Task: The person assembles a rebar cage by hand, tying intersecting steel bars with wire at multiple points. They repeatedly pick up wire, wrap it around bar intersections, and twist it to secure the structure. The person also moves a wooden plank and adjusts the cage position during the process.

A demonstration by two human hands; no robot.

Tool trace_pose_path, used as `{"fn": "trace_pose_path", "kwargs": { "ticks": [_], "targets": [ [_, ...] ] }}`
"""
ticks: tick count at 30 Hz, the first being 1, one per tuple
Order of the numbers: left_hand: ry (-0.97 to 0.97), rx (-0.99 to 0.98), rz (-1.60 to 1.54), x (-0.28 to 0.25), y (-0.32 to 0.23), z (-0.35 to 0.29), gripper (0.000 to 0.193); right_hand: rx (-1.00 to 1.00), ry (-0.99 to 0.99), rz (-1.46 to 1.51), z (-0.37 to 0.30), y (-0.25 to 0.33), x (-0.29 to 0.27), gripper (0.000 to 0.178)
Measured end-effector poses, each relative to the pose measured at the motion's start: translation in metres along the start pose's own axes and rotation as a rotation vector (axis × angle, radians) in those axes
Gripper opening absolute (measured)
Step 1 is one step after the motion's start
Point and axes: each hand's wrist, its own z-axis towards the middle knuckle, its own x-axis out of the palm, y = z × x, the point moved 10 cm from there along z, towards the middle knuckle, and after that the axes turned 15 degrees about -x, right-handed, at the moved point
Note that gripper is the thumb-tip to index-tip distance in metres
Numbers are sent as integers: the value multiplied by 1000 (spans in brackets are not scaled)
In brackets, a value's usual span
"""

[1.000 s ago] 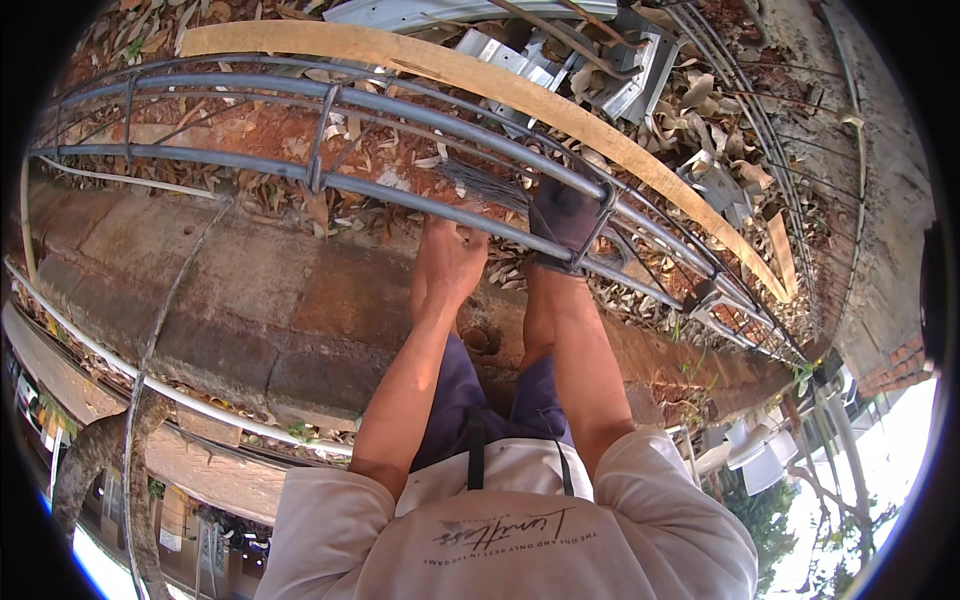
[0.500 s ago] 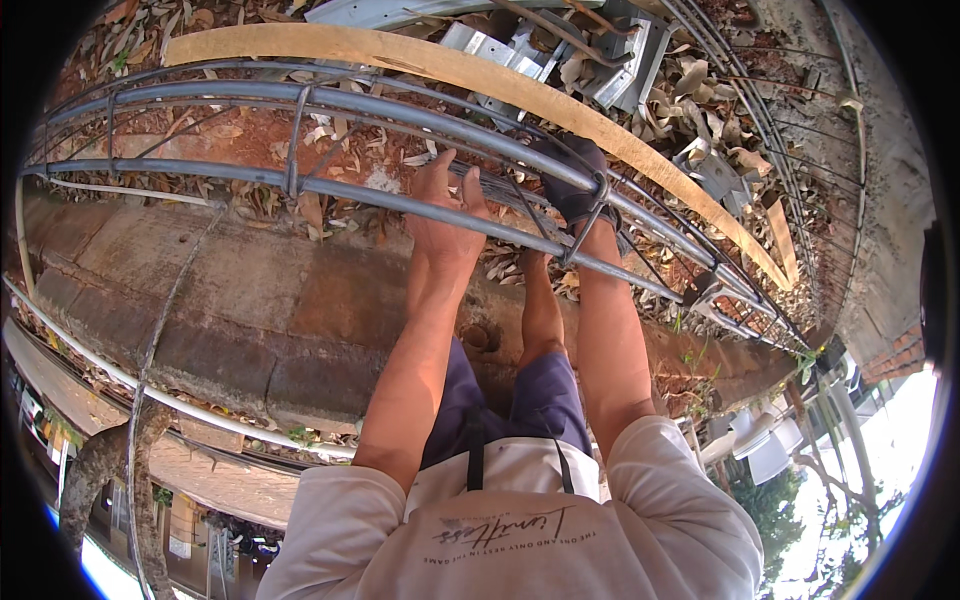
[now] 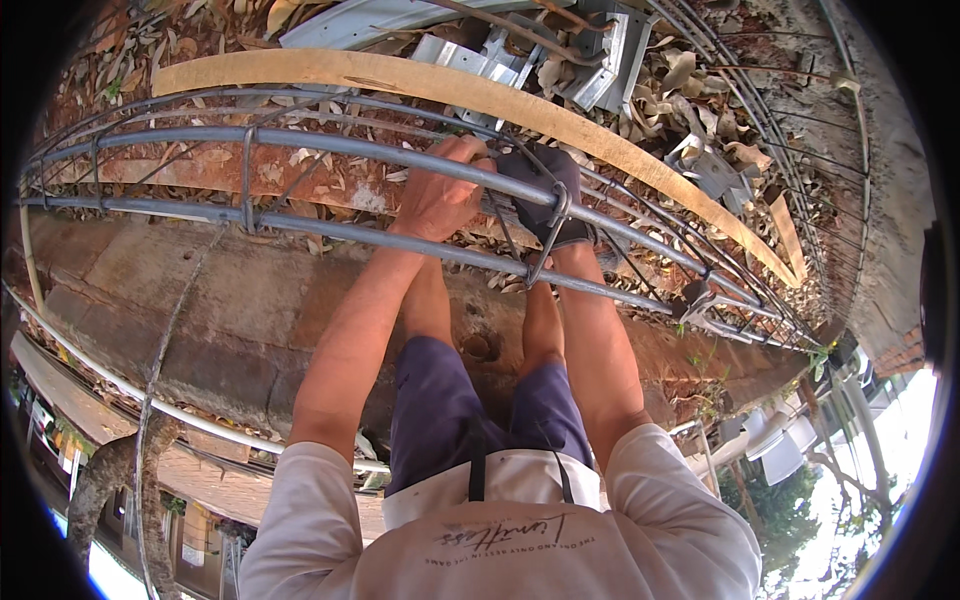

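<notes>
Here, the cage (image 3: 340, 146) runs lengthwise left to right, crossing both forearms — the gloved right hand (image 3: 545, 195) nearer a stirrup (image 3: 550, 237), the bare left hand (image 3: 442, 190) curled just beside it. What the 2 grip, I cannot tell — a plank (image 3: 400, 75) lies beyond.

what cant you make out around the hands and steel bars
All in the head view:
- Anything in the left hand: blocked by the hand itself and the upper steel bar.
- Gloved right hand's grip: lost in dark fabric, partly behind bars.
- Silver metal sheet: cut off by the top edge.
</notes>
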Motion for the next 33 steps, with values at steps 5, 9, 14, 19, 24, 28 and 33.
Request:
{"fn": "trace_pose_path", "kwargs": {
  "ticks": [5,9,14,19,24,28,33],
  "targets": [
    [139,-99,-119,6,17,32,21,164,-80,341,-12,-8,6,27],
    [187,-402,-225,19,35,42,24,26,-226,340,-16,16,4,20],
    [231,-544,-219,34,44,51,26,-69,-223,119,-18,35,3,20],
    [513,-628,-549,54,57,37,49,-168,-113,13,-17,46,0,15],
    [581,-426,-433,48,37,21,84,-226,19,-130,-20,51,9,22],
    [480,-266,-205,47,24,28,93,-553,-73,-411,-26,81,-4,15],
    [439,-200,-217,54,24,35,96,-376,74,-429,-21,67,2,19]
  ]
}}
